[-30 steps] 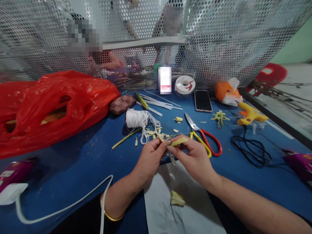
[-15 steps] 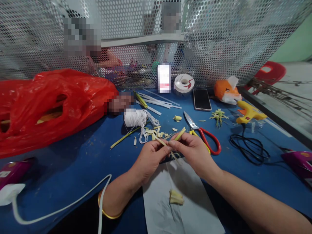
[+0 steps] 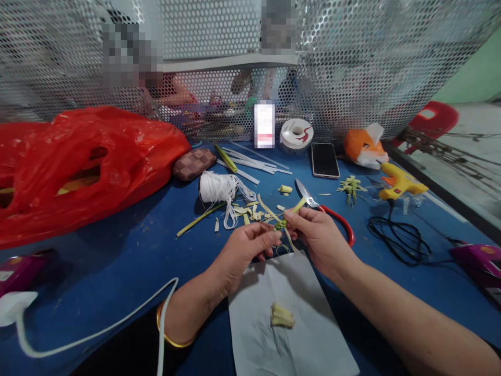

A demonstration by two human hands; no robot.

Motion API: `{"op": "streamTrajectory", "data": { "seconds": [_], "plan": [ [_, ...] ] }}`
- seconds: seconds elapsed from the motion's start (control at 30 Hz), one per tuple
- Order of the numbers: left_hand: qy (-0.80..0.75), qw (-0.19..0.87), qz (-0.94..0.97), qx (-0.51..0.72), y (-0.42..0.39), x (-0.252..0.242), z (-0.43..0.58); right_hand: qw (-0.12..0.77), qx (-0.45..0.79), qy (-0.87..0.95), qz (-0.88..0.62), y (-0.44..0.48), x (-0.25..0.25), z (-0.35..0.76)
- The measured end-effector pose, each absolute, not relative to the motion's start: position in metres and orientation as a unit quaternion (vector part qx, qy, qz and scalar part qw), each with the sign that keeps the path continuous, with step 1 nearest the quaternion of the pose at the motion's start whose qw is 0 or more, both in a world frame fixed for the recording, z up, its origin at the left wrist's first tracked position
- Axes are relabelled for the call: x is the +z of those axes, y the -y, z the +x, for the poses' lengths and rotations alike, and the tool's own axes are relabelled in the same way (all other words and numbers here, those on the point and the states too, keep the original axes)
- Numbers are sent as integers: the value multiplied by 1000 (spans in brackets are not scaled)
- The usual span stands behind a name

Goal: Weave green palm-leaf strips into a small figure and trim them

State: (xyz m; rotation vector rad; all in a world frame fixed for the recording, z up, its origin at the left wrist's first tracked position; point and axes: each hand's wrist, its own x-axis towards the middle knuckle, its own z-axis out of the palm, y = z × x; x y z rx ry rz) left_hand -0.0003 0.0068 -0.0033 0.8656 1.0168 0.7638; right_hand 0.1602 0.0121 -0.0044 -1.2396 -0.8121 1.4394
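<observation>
A small woven piece of plant strips (image 3: 280, 225), green with pale strip ends sticking out, is between my hands above the paper. My left hand (image 3: 250, 245) is closed, thumb and fingertips pinching its lower left side. My right hand (image 3: 319, 232) pinches its right side, where a pale yellow-green stalk (image 3: 300, 204) pokes up past the thumb. One long strip (image 3: 266, 207) slants up to the left. Just behind my right hand lie red-handled scissors (image 3: 340, 218), partly covered. Below, a short cut stalk piece (image 3: 282, 316) rests on white paper (image 3: 258, 292).
Pale scraps (image 3: 254, 213) and a spool of white string (image 3: 217, 188) lie beyond my hands. A red plastic bag (image 3: 129, 141) fills the left. At right are a phone (image 3: 325, 160), a leafy green figure (image 3: 351, 188) and a yellow glue gun (image 3: 403, 181). A white cable (image 3: 102, 337) crosses my left forearm.
My hands have turned and drawn slightly apart, so the green woven part now shows between them. The long strip points further up. The yellow handle beside the scissors is now hidden by my right hand.
</observation>
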Motion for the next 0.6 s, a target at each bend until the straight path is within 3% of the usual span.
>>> {"op": "streamTrajectory", "data": {
  "seconds": [0.33,0.6],
  "plan": [
    [-433,762,377,300,-4,-3,1,526,614,297,-508,-11,-7,157],
    [-483,697,395,353,-8,-3,1,544,566,329,-524,-12,-9,159]
  ]
}}
